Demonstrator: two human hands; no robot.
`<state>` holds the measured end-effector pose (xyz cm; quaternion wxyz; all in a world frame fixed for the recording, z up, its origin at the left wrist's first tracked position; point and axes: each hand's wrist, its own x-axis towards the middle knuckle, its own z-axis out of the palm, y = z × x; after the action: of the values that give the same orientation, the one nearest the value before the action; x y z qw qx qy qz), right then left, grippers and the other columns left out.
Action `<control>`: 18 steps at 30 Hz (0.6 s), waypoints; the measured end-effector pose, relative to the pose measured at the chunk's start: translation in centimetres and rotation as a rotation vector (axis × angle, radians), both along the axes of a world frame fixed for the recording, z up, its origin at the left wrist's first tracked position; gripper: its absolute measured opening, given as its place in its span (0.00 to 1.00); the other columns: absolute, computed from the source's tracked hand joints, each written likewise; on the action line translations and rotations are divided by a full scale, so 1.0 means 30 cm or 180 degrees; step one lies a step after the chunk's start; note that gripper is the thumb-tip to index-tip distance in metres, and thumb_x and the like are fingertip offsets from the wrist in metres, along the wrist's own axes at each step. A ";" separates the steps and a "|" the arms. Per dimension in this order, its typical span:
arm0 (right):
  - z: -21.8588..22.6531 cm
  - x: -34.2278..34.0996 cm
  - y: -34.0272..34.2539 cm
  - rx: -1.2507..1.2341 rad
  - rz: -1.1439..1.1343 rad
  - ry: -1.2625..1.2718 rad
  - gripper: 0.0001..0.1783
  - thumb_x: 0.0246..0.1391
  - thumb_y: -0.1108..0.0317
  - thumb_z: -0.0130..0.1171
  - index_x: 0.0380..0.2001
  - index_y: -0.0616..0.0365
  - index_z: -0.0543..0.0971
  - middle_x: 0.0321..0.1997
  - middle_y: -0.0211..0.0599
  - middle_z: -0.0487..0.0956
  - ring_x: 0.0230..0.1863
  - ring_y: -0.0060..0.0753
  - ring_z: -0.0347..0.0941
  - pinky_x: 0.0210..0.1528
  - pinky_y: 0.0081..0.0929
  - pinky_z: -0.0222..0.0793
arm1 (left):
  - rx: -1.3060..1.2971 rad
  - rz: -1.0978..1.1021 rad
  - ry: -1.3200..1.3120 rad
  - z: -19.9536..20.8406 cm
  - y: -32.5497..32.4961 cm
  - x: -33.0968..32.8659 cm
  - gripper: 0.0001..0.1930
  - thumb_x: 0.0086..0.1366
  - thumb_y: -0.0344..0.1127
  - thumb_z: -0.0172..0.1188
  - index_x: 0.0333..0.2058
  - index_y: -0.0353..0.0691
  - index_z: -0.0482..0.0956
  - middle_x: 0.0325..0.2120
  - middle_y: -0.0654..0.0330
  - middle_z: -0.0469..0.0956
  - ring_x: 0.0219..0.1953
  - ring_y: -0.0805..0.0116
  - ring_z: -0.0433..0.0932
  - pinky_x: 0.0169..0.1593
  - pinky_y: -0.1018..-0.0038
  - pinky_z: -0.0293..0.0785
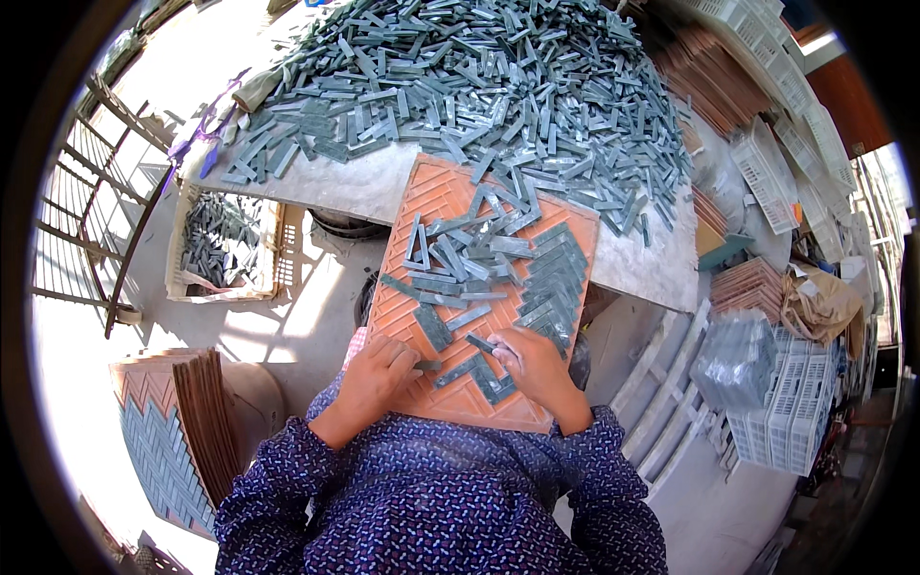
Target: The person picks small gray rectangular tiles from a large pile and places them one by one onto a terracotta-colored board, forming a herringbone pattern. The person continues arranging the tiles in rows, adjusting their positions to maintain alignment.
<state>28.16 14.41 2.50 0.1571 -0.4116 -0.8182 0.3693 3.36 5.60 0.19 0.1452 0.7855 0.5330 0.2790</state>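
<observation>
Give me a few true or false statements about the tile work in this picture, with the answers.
1. The orange herringbone mould tray is completely filled with tiles. False: only its right part and a few slots near the hands are filled; loose grey-green tile strips lie on the rest.
2. The right hand pinches a tile strip. True.
3. A large heap of grey-green strips lies on the stone slab beyond the tray. True.
4. The white crate at left holds red bricks. False: it holds grey-green strips.
5. The left hand rests on the tray's near edge. True.
</observation>
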 end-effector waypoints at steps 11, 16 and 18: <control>-0.002 -0.041 -0.088 0.0438 -0.0495 -0.0652 0.12 0.49 0.74 0.60 0.40 0.58 0.76 0.34 0.46 0.77 0.32 0.51 0.75 0.33 0.39 0.71 | -0.0220 0.0470 -0.0299 -0.014 -0.010 0.091 0.14 0.47 0.30 0.66 0.34 0.39 0.76 0.29 0.57 0.75 0.33 0.56 0.74 0.37 0.65 0.71; -0.030 -0.043 -0.063 0.0743 -0.0251 -0.0266 0.17 0.49 0.74 0.57 0.45 0.56 0.76 0.34 0.45 0.75 0.33 0.51 0.74 0.33 0.40 0.71 | -0.0110 0.0432 -0.0406 -0.021 -0.023 0.096 0.14 0.47 0.28 0.65 0.36 0.37 0.76 0.30 0.56 0.75 0.35 0.55 0.75 0.38 0.65 0.71; -0.051 -0.036 -0.045 0.0818 -0.0022 -0.0183 0.18 0.46 0.76 0.55 0.45 0.58 0.75 0.32 0.45 0.74 0.33 0.51 0.74 0.33 0.41 0.70 | -0.0126 0.0432 -0.0398 -0.028 -0.032 0.088 0.15 0.48 0.27 0.65 0.37 0.37 0.76 0.31 0.55 0.75 0.35 0.55 0.75 0.38 0.65 0.71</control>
<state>27.08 13.05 0.97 0.1863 -0.4013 -0.8616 0.2489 6.01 4.63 -0.66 0.1744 0.7256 0.5803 0.3261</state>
